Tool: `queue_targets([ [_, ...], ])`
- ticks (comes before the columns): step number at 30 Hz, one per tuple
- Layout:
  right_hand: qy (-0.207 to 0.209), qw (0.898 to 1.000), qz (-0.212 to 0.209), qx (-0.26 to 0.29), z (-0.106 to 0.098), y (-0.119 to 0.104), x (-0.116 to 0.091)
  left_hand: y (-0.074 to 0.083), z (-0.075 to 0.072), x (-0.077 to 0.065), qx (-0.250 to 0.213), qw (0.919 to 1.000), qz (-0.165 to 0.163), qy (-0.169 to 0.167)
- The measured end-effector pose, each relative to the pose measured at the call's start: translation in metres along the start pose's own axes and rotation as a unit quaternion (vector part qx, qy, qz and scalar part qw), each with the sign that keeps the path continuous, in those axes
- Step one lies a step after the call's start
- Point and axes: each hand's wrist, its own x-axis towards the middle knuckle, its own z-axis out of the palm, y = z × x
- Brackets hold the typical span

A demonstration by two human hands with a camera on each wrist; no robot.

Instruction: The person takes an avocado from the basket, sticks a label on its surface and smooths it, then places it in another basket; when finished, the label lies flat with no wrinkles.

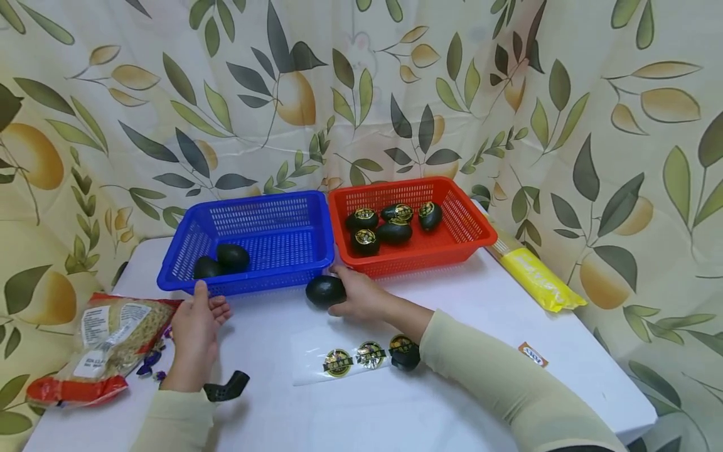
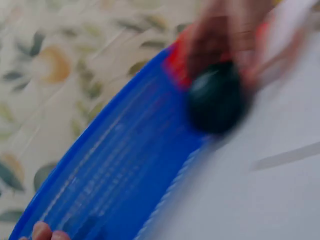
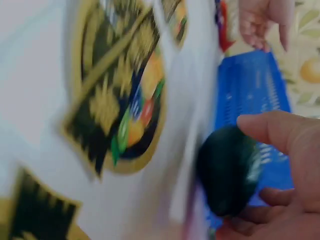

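Note:
My right hand [image 1: 361, 294] grips a dark avocado [image 1: 326, 291] between thumb and fingers, just in front of the blue basket [image 1: 248, 287]. No sticker shows on this avocado; in the right wrist view the thumb [image 3: 270, 127] lies along its side. My left hand [image 1: 196, 329] is at the blue basket's front left corner, fingers loosely extended and holding nothing. Two plain avocados [image 1: 233, 258] lie inside that basket. On the table, a clear sheet with round black-and-gold stickers [image 1: 370, 355] lies below my right forearm, and a stickered avocado [image 1: 404, 353] sits at its right end.
The red basket [image 1: 480, 238] holds several stickered avocados [image 1: 394, 232] and stands beside the blue one. A yellow noodle-like packet [image 1: 536, 276] lies at the right edge, with a small orange-and-white packet [image 1: 533, 355] nearer. On the left are a bag of grains [image 1: 107, 339] and small purple items [image 1: 151, 359].

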Motion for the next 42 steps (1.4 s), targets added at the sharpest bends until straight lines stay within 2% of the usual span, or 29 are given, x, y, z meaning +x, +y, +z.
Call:
queue_targets([
  [2, 0.002, 0.999, -0.022, -0.027, -0.001, -0.006, -0.012, -0.011, 0.008, -0.018, 0.051, 0.9974, 0.037, -0.034],
  [3, 0.005, 0.998, -0.036, -0.044, -0.002, -0.010, -0.019, -0.017, 0.013, -0.026, 0.087, 0.9928, 0.058, -0.058],
  [4, 0.012, 0.996, -0.054, -0.063, -0.001, -0.014, -0.026, -0.022, 0.017, -0.035, 0.127, 0.9844, 0.086, -0.086],
  [5, 0.017, 0.994, -0.068, -0.084, -0.001, -0.017, -0.032, -0.026, 0.021, -0.043, 0.173, 0.9712, 0.117, -0.114],
  [6, 0.018, 0.992, -0.078, -0.102, 0.000, -0.021, -0.039, -0.030, 0.026, -0.051, 0.225, 0.9527, 0.148, -0.141],
  [7, 0.014, 0.989, -0.088, -0.122, 0.001, -0.025, -0.045, -0.034, 0.030, -0.059, 0.279, 0.9290, 0.175, -0.169],
  [8, 0.002, 0.986, -0.096, -0.139, 0.003, -0.028, -0.051, -0.038, 0.034, -0.065, 0.330, 0.9000, 0.207, -0.195],
  [9, -0.013, 0.982, -0.104, -0.155, 0.005, -0.030, -0.055, -0.042, 0.038, -0.071, 0.380, 0.8669, 0.237, -0.220],
  [11, -0.053, 0.976, -0.108, -0.183, 0.011, -0.033, -0.063, -0.048, 0.044, -0.080, 0.453, 0.8041, 0.281, -0.264],
  [12, -0.073, 0.972, -0.110, -0.196, 0.015, -0.033, -0.066, -0.052, 0.046, -0.083, 0.481, 0.7754, 0.295, -0.284],
  [13, -0.089, 0.967, -0.112, -0.211, 0.017, -0.033, -0.068, -0.054, 0.049, -0.085, 0.501, 0.7509, 0.307, -0.302],
  [14, -0.098, 0.964, -0.114, -0.221, 0.020, -0.033, -0.071, -0.056, 0.051, -0.086, 0.515, 0.7312, 0.318, -0.315],
  [15, -0.102, 0.962, -0.113, -0.228, 0.022, -0.033, -0.073, -0.057, 0.052, -0.087, 0.525, 0.7185, 0.321, -0.325],
  [17, -0.104, 0.961, -0.109, -0.230, 0.027, -0.032, -0.076, -0.058, 0.054, -0.087, 0.541, 0.7005, 0.321, -0.336],
  [18, -0.103, 0.963, -0.105, -0.225, 0.029, -0.032, -0.077, -0.058, 0.055, -0.086, 0.547, 0.6955, 0.320, -0.339],
  [23, -0.103, 0.974, -0.080, -0.183, 0.032, -0.030, -0.079, -0.057, 0.055, -0.083, 0.560, 0.6837, 0.304, -0.355],
  [25, -0.105, 0.977, -0.073, -0.169, 0.032, -0.029, -0.078, -0.056, 0.055, -0.082, 0.559, 0.6833, 0.302, -0.361],
  [29, -0.100, 0.982, -0.082, -0.136, 0.033, -0.026, -0.077, -0.057, 0.054, -0.080, 0.541, 0.6924, 0.305, -0.368],
  [33, -0.101, 0.989, -0.089, -0.057, 0.027, -0.022, -0.075, -0.059, 0.052, -0.077, 0.521, 0.6996, 0.311, -0.377],
  [34, -0.098, 0.991, -0.087, -0.031, 0.024, -0.022, -0.075, -0.059, 0.052, -0.076, 0.515, 0.7035, 0.309, -0.380],
  [35, -0.093, 0.992, -0.085, -0.002, 0.021, -0.021, -0.074, -0.059, 0.052, -0.075, 0.508, 0.7113, 0.301, -0.382],
  [36, -0.087, 0.993, -0.080, 0.030, 0.017, -0.021, -0.072, -0.059, 0.053, -0.074, 0.497, 0.7251, 0.286, -0.382],
  [37, -0.079, 0.993, -0.074, 0.055, 0.013, -0.022, -0.071, -0.058, 0.054, -0.074, 0.483, 0.7437, 0.265, -0.379],
  [38, -0.068, 0.992, -0.067, 0.080, 0.010, -0.022, -0.069, -0.057, 0.056, -0.073, 0.465, 0.7655, 0.243, -0.373],
  [39, -0.054, 0.991, -0.062, 0.102, 0.007, -0.023, -0.066, -0.056, 0.058, -0.072, 0.443, 0.7911, 0.218, -0.362],
  [41, -0.028, 0.988, -0.046, 0.144, 0.002, -0.023, -0.060, -0.053, 0.063, -0.070, 0.393, 0.8422, 0.172, -0.327],
  [42, -0.015, 0.986, -0.037, 0.162, 0.000, -0.024, -0.057, -0.051, 0.066, -0.070, 0.367, 0.8646, 0.152, -0.308],
])
